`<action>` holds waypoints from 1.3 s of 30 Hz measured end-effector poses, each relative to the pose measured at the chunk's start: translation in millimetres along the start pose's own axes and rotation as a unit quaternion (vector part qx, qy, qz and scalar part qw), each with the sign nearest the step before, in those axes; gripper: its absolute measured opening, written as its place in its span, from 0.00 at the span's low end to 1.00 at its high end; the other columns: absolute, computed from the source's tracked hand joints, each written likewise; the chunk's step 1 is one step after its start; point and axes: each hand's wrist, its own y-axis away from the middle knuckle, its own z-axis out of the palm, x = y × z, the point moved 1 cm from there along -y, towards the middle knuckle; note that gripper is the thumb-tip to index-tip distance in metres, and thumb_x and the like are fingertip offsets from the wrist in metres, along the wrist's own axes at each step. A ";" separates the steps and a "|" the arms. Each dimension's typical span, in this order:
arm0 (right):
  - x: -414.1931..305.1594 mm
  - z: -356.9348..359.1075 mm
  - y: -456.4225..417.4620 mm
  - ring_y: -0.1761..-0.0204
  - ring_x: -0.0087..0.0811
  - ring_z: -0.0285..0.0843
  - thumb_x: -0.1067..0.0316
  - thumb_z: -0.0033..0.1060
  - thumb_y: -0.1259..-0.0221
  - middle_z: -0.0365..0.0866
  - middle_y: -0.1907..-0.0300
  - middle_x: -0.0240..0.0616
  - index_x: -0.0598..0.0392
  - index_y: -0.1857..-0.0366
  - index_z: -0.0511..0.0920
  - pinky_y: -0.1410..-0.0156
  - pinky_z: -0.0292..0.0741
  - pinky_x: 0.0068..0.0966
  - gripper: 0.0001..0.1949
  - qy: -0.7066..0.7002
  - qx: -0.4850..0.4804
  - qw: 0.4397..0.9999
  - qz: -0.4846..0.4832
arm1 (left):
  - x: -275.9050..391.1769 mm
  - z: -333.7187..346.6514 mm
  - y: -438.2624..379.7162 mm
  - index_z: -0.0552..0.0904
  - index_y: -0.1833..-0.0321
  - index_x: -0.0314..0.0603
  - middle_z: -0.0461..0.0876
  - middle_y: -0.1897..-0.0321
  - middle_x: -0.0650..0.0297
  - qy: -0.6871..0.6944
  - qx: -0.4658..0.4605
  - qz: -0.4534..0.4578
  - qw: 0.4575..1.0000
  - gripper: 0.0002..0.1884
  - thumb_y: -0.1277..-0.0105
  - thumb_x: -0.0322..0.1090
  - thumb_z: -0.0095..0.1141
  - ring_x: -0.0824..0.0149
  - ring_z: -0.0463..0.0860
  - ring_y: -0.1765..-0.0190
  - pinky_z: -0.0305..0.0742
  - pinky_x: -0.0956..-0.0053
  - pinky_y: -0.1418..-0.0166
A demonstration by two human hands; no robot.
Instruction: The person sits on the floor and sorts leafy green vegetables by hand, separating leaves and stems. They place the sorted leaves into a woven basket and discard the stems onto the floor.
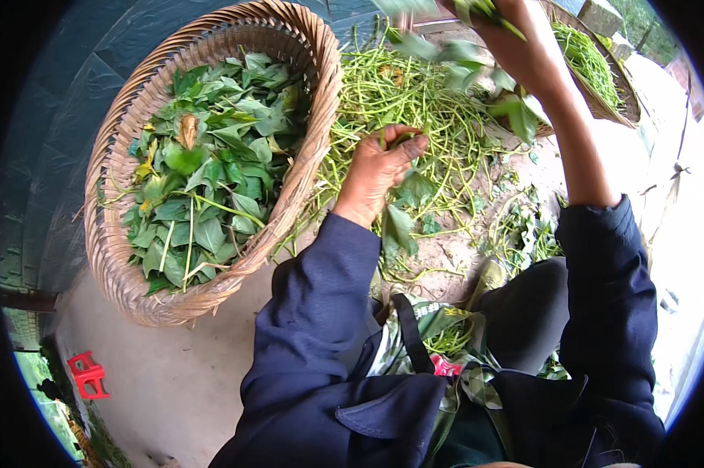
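My left hand (pixel 381 164) is pinched around green leaf stems, with broad leaves (pixel 400 225) hanging below the fingers. My right hand (pixel 513 41) is raised at the upper right, closed on a bunch of leafy stems (pixel 485 14); motion blurs the leaves near it. Beneath both hands, a loose pile of green stems (pixel 434 111) covers the ground. A large woven wicker basket (pixel 323 117) stands left of my left hand, holding many green leaves (pixel 211 169) with a few yellow and brown ones among them.
At the upper right, another woven basket (pixel 633 105) holds thin green stems (pixel 589 64). Leaf scraps (pixel 527 228) lie by my right knee. More stems (pixel 448 342) are in a bag at my lap. A red plastic stool (pixel 88 375) is at the far lower left, and dark sheeting (pixel 59 128) lies behind the large basket.
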 end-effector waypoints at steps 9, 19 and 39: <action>-17.1 36.6 128.7 0.68 0.16 0.74 0.64 0.62 0.46 0.81 0.71 0.30 0.54 0.65 0.81 0.60 0.71 0.18 0.08 -0.365 -0.109 0.830 0.408 | -3.4 3.2 4.6 0.79 0.66 0.39 0.76 0.76 0.72 -0.145 0.016 0.051 0.988 0.06 0.46 0.27 0.61 0.83 0.68 0.78 0.62 0.89 0.76; -2.8 45.5 154.9 0.72 0.17 0.72 0.65 0.61 0.48 0.80 0.76 0.33 0.58 0.68 0.79 0.63 0.72 0.21 0.09 -0.341 -0.145 0.845 0.386 | -18.9 16.8 -12.4 0.81 0.66 0.36 0.78 0.70 0.69 -0.401 0.003 0.121 0.908 0.05 0.46 0.23 0.59 0.79 0.75 0.66 0.71 0.84 0.61; -8.2 29.9 165.2 0.75 0.13 0.68 0.64 0.59 0.48 0.77 0.76 0.26 0.56 0.63 0.78 0.70 0.64 0.11 0.10 -0.425 -0.092 0.766 0.474 | -26.5 28.4 -11.1 0.77 0.62 0.40 0.78 0.75 0.68 -0.163 0.008 0.088 0.983 0.06 0.41 0.30 0.57 0.83 0.64 0.82 0.56 0.90 0.80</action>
